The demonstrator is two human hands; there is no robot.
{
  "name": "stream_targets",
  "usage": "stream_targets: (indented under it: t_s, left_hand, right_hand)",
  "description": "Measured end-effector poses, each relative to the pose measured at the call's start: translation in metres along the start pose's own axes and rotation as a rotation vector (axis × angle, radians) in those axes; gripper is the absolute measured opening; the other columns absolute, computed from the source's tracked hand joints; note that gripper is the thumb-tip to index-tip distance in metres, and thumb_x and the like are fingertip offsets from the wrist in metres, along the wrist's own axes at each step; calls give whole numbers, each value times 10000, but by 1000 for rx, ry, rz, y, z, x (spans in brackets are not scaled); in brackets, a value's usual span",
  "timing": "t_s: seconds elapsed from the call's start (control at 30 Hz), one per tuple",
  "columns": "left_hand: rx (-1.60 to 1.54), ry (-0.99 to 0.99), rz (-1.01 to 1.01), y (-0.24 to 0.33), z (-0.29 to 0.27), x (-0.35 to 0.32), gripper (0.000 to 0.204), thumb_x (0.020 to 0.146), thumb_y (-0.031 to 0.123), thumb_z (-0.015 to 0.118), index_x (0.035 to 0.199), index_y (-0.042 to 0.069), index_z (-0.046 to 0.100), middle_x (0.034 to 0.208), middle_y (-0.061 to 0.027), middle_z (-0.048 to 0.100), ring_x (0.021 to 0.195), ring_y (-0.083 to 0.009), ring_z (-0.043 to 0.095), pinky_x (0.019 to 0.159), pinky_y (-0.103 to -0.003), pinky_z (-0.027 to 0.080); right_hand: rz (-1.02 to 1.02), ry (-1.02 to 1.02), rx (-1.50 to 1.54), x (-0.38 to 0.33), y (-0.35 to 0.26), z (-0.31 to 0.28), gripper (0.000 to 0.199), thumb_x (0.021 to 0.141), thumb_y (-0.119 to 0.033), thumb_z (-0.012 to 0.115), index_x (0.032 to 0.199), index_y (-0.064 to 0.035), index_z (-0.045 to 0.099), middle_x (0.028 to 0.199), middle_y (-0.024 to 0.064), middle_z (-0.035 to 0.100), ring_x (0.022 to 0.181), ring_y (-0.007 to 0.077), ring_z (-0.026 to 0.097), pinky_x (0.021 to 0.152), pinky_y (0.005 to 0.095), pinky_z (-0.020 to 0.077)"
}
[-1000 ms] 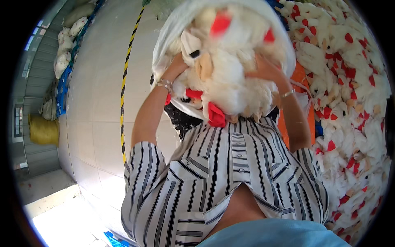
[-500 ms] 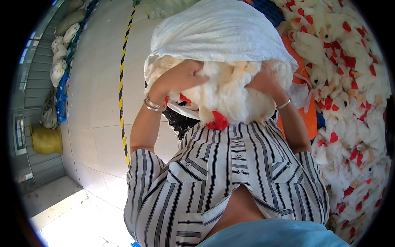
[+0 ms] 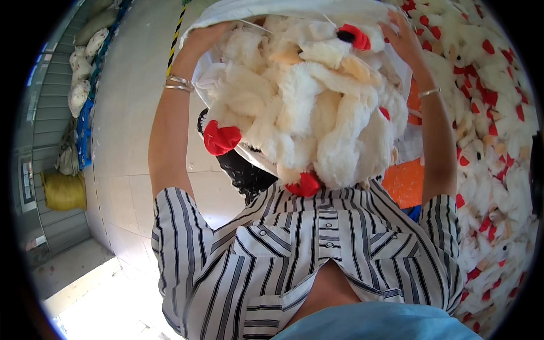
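Note:
A white sack (image 3: pixel 209 16) lies in front of my chest, its wide mouth facing me. Packed in it are cream-coloured, fluffy unstuffed plush toy skins (image 3: pixel 306 102) with red fabric parts, some bulging over the near rim against my striped shirt. At the left of the mouth is my left hand (image 3: pixel 211 37), its fingers hidden beneath the sack's upper rim; whether they grip it is hidden. My right hand (image 3: pixel 403 41) is raised at the right side of the mouth, fingers apart, touching or close to the rim. One red-and-black piece (image 3: pixel 354 37) lies among the skins near it.
A large heap of similar plush skins (image 3: pixel 487 170) covers the right side. Beside the sack are an orange surface (image 3: pixel 403 184) and a black plastic bag (image 3: pixel 246 175). Yellow-black tape (image 3: pixel 174 42) runs along the pale floor. A yellow roll (image 3: pixel 63 191) and sacks stand far left.
The sack's upper rim has moved back, away from me, exposing more plush skins. Both hands have moved outward and farther away, from on the skins to the sides of the mouth.

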State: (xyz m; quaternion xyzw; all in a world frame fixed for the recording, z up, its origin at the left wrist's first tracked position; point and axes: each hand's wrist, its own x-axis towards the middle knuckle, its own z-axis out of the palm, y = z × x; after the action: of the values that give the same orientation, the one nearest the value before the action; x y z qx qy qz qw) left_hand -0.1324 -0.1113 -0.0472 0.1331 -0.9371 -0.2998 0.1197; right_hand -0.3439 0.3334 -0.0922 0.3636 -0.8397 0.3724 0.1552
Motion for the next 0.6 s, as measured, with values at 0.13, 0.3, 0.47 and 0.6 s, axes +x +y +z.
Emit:
stream_targets:
  t_s: [0.13,0.3,0.47,0.6]
  left_hand:
    - [11,36,-196,-22,8,56,587,968,515,460,1253,24,609,1249,-114,638,1155,-221,583,990,-316,447]
    - [-1012,-228,-598,-96,82,63,492,970,472,503,1099,32,682,1041,-63,693,924,-156,632,854,-301,500]
    - [-345,-191,-403,-125,142,60,471,967,451,515,1094,29,681,1039,-66,692,916,-155,632,841,-300,502]
    - [-57,-151,-289,-127,166,73,454,965,435,525,1091,27,680,1037,-68,692,910,-154,632,830,-299,504]
  right_hand:
    - [-60,-262,12,58,39,69,547,950,-361,589,1371,-49,433,1330,140,492,1217,243,486,989,338,410]
    - [114,-483,199,49,71,124,626,946,-387,600,1449,-89,378,1477,151,414,1327,253,447,1100,327,353]
    - [196,-382,162,46,57,123,582,946,-376,597,1413,-89,402,1424,140,433,1282,243,458,1071,324,362]
    - [282,-289,206,-26,34,75,547,947,-367,595,1384,-89,421,1381,130,449,1246,234,468,1049,321,369]
